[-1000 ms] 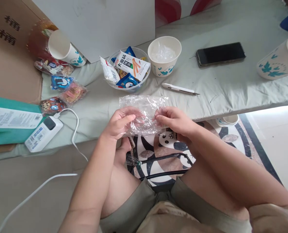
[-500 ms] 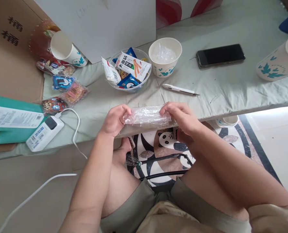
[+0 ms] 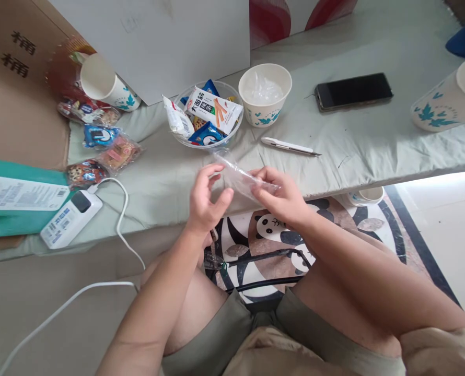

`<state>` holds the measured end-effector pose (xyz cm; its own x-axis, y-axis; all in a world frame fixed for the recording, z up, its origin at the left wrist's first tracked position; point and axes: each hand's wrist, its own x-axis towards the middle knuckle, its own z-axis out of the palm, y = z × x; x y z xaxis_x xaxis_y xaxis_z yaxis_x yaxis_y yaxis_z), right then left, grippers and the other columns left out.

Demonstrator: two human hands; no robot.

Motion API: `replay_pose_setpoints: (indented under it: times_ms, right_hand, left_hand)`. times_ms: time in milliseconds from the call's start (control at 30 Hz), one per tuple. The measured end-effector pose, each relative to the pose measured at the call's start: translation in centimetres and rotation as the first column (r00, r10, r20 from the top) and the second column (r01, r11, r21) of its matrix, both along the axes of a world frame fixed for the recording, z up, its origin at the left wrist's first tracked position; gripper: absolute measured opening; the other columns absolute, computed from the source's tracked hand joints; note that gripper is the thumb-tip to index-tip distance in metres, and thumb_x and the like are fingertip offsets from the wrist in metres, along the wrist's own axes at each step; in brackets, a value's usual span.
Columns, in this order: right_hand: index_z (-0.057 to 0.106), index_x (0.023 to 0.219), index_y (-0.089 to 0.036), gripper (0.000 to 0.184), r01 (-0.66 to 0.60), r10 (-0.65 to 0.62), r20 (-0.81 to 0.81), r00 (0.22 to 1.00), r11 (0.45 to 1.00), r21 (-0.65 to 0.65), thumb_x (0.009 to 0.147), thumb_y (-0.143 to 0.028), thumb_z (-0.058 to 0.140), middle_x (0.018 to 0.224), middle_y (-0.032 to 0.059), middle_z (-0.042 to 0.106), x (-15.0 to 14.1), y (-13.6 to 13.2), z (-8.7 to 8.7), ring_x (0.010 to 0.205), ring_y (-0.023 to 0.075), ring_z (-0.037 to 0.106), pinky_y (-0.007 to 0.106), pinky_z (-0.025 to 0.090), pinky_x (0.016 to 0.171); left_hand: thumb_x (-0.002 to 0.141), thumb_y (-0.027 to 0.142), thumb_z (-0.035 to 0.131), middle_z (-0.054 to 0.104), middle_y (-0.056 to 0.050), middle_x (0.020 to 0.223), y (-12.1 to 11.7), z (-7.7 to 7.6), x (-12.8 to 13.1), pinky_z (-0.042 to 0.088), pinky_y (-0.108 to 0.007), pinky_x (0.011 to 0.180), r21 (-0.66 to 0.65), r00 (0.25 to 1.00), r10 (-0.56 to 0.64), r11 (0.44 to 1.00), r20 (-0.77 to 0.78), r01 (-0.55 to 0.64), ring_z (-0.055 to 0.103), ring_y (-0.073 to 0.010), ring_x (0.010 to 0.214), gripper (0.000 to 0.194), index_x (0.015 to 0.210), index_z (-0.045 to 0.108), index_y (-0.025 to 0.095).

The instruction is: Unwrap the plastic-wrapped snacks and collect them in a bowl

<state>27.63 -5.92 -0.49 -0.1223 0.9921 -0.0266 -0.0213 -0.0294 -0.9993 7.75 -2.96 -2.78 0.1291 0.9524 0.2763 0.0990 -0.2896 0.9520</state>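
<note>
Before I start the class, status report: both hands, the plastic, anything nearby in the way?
Right hand gripping clear plastic. Left hand open beside it, contact unclear. Snack bowl and white pen-shaped tool just beyond, possible snags.

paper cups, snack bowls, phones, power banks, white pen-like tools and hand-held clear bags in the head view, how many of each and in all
Paper cups: 4
Snack bowl: 1
Phone: 1
Power bank: 1
White pen-like tool: 1
Held clear bag: 1
Total: 9
</note>
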Motion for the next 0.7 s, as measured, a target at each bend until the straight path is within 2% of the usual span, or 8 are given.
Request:
replay_pose_setpoints:
  times_ms: [33,100,167,233,333,433,567,700]
  right_hand:
    - [0.05,0.077,-0.022,0.024,-0.082,0.081,-0.065,0.995,0.997,-0.016,0.083,-0.037,0.068,0.082,0.001,0.061,-0.3,-0.1,0.0,0.075,0.0147,0.052,0.031,0.042,0.071]
    - [0.049,0.078,-0.023,0.026,-0.201,0.191,-0.198,0.961,0.979,-0.036,0.084,-0.04,0.068,0.075,-0.0022,0.054,-0.7,-0.3,0.0,0.068,0.0126,0.048,0.03,0.042,0.068]
    - [0.052,0.083,-0.023,0.023,-0.232,0.214,-0.264,0.94,0.972,-0.039,0.086,-0.041,0.065,0.077,-0.0019,0.055,-0.9,-0.4,0.0,0.068,0.0128,0.05,0.031,0.044,0.07]
    - [0.056,0.089,-0.023,0.015,-0.136,0.133,-0.158,0.979,0.991,-0.013,0.087,-0.037,0.062,0.086,0.0016,0.063,-0.8,-0.3,-0.1,0.079,0.0163,0.058,0.035,0.048,0.079]
    - [0.061,0.097,-0.023,0.013,0.08,-0.109,0.204,0.973,0.986,0.143,0.084,-0.024,0.059,0.107,0.0079,0.069,-0.3,0.0,-0.1,0.106,0.0235,0.061,0.041,0.047,0.096]
    - [0.062,0.104,-0.023,0.021,0.056,-0.128,0.354,0.926,0.977,0.207,0.083,-0.021,0.057,0.114,0.0103,0.068,0.2,0.1,-0.2,0.111,0.0251,0.061,0.042,0.049,0.097]
    - [0.06,0.106,-0.022,0.02,-0.029,-0.054,0.402,0.914,0.98,0.196,0.087,-0.023,0.054,0.112,0.0106,0.068,0.3,0.2,-0.2,0.108,0.0246,0.062,0.04,0.05,0.094]
    - [0.06,0.103,-0.022,0.017,-0.018,-0.064,0.419,0.906,0.982,0.189,0.088,-0.023,0.052,0.112,0.0102,0.068,0.0,1.3,-0.3,0.109,0.0252,0.062,0.042,0.048,0.098]
  left_hand:
    - [0.079,0.051,0.081,0.07,-0.008,0.114,-0.3,0.1,0.2,0.055,-0.036,0.096,-0.097,0.991,-0.132,0.986,0.031,0.134,0.067,-0.0235,0.107,0.048,0.115,0.068,0.023]
    - [0.075,0.055,0.084,0.073,-0.007,0.108,-0.6,0.1,0.5,0.057,-0.035,0.087,-0.272,0.949,-0.296,0.909,0.11,0.316,0.07,-0.0237,0.1,0.054,0.117,0.07,0.023]
    - [0.076,0.055,0.084,0.074,-0.006,0.098,-0.6,0.0,0.6,0.057,-0.034,0.082,-0.366,0.938,-0.321,0.863,0.134,0.348,0.071,-0.0225,0.091,0.047,0.108,0.074,0.022]
    - [0.079,0.054,0.082,0.076,-0.006,0.099,-0.3,-0.3,0.5,0.058,-0.035,0.087,-0.381,0.959,-0.261,0.88,0.112,0.284,0.071,-0.0233,0.094,0.041,0.102,0.076,0.021]
    - [0.083,0.054,0.078,0.076,-0.006,0.106,0.4,-0.9,0.0,0.056,-0.036,0.093,-0.31,0.991,-0.133,0.941,0.034,0.137,0.071,-0.0238,0.099,0.036,0.099,0.075,0.021]
    - [0.082,0.051,0.08,0.072,-0.003,0.099,1.1,-1.2,-0.7,0.055,-0.032,0.085,-0.156,0.997,0.07,0.985,-0.016,-0.072,0.068,-0.0184,0.088,0.036,0.101,0.07,0.022]
    - [0.08,0.04,0.084,0.062,0.002,0.083,1.1,-0.3,-1.3,0.049,-0.027,0.07,0.067,0.948,0.307,0.951,-0.083,-0.302,0.057,-0.0134,0.073,0.031,0.09,0.06,0.023]
    - [0.081,0.022,0.079,0.046,0.004,0.072,1.4,3.0,0.4,0.04,-0.028,0.062,0.303,0.871,0.466,0.862,-0.156,-0.407,0.043,-0.0126,0.066,0.028,0.074,0.052,0.023]
